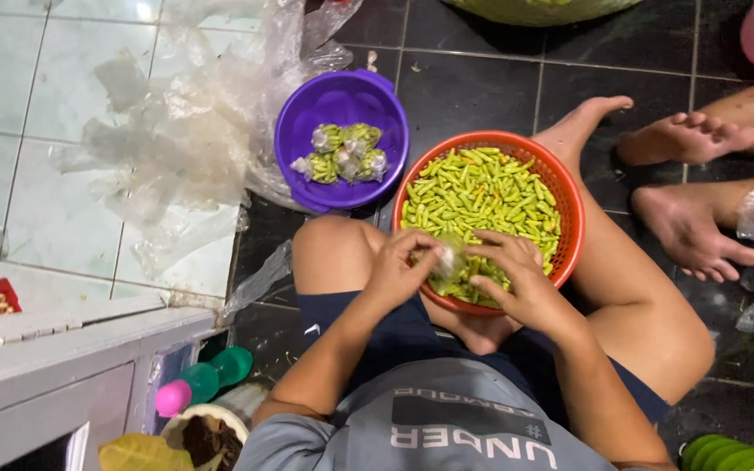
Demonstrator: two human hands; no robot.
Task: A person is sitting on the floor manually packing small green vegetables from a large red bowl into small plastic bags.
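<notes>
- Head view: the person sits cross-legged on the dark tiled floor (482, 78), looking down at both hands.
- The left hand (399, 266) and the right hand (517, 270) meet over the near rim of the orange basket (569, 209).
- Between them is a small clear plastic bag (448, 260) with green chillies inside. The fingers of both hands are pinched tight on it, the left from one side and the right from the other.
- The orange basket rests on the person's legs and is full of loose green chillies (482, 196).
- Just beside it, to the left, a purple bowl (294, 122) stands on the floor. It holds a few little filled bags (342, 153).
- A heap of clear plastic sheets (185, 113) lies past the purple bowl.
- Another person's bare feet (687, 187) rest on the floor to the right, well apart from the hands.
- It looks like the step in hand is closing the little bag. I think closing it calls for a tight twist or knot at the top, so no chillies slip out.
</notes>
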